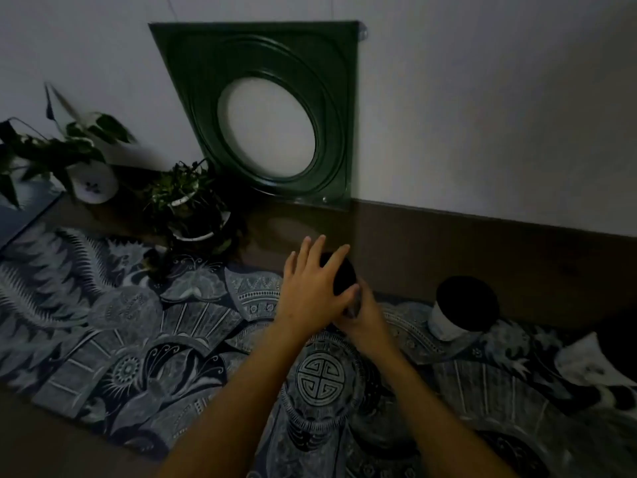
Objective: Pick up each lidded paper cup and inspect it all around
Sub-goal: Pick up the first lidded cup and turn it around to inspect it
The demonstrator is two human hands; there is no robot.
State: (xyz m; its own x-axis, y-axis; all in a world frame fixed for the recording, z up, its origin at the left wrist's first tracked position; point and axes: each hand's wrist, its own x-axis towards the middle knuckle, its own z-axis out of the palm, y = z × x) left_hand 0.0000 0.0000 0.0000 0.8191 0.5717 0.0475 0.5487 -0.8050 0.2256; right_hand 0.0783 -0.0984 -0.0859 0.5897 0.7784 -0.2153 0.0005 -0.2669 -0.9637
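Both hands meet over the patterned cloth on the tabletop. The left hand lies spread, fingers open, across the near side of a black-lidded paper cup, while the right hand grips it from below. The light is dim, so the cup seems tipped on its side. A second lidded cup stands apart, to the right.
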